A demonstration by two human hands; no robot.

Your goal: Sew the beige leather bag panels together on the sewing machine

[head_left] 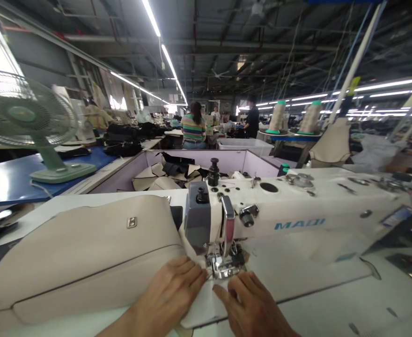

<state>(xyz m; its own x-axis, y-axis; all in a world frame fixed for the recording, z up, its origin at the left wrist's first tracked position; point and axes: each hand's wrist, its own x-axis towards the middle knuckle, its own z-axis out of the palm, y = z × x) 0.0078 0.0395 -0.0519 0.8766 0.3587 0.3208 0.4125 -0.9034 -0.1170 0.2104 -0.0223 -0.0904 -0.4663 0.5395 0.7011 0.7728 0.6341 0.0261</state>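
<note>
A white sewing machine stands in front of me, its metal presser foot low over a light piece of material with a dark edge. Just left of the foot, my left hand presses the material with its fingers bent together. On the right side of the foot is my right hand, its fingers curled and the index finger pointing at the piece; its fingertips are partly hidden. A large beige bag body with a small metal clasp lies left of the machine, against my left hand.
Behind the machine, a pale purple bin holds beige and black pieces. A green fan stands on a blue table at left. Thread cones stand at the back right. Several people are farther off.
</note>
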